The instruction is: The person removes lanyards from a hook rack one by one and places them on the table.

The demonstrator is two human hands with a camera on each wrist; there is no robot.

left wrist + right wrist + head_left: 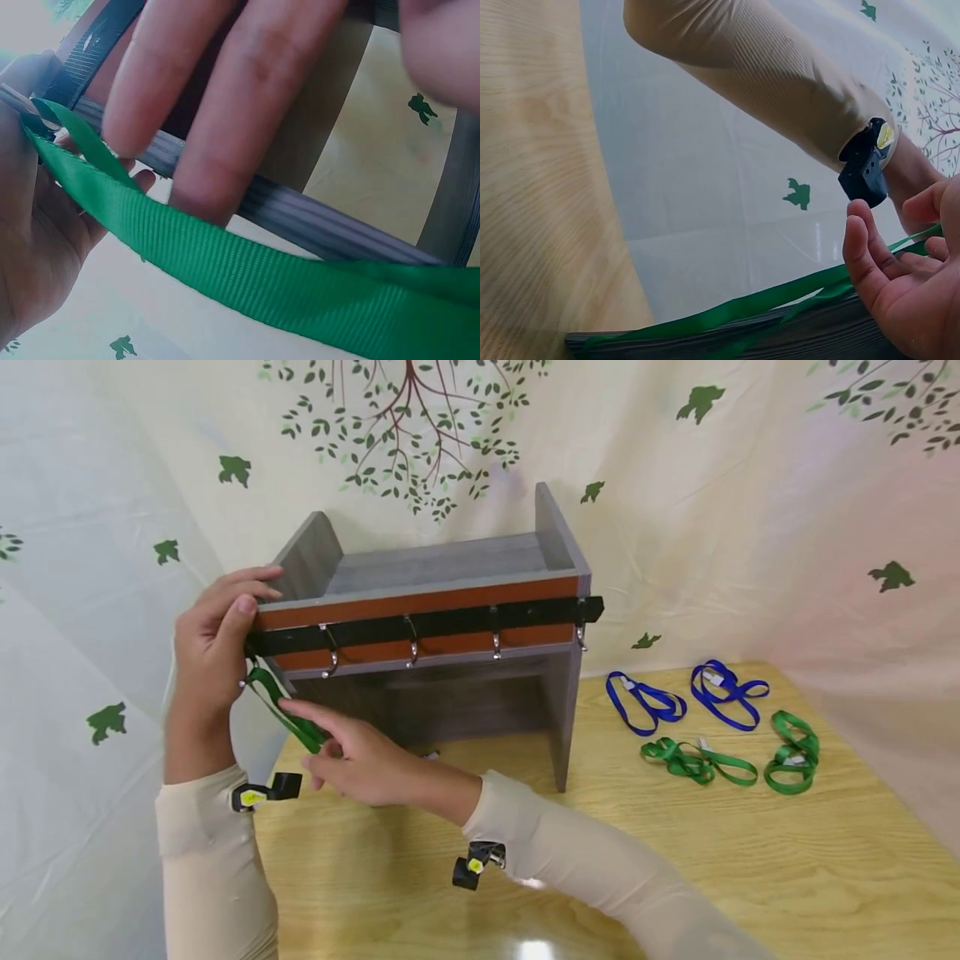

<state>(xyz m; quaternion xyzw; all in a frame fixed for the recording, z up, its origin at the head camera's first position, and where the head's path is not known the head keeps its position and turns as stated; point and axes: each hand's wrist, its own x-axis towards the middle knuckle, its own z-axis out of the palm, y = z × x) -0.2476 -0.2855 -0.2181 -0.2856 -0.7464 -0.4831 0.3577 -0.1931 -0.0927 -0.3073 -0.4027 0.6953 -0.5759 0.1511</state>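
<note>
A grey wooden shelf unit (442, 562) with an orange front panel stands on the table. A black hook rail (450, 627) with several silver hooks runs along its front. My left hand (206, 647) grips the unit's left end, thumb at the front edge and fingers over the side. A green lanyard (225, 259) hangs in a loop from the leftmost hook, just below that hand. My right hand (363, 764) is beside the lanyard, index finger extended toward it and the others loosely bent. In the left wrist view, right-hand fingers (247, 112) lie against the ribbon.
On the table's right side lie two blue lanyards (647, 703) and two green lanyards (791, 752). The wooden tabletop (675, 860) stretches in front of the unit. Behind hangs a pale curtain (750, 527) printed with leaves. A small object under the shelf is mostly hidden.
</note>
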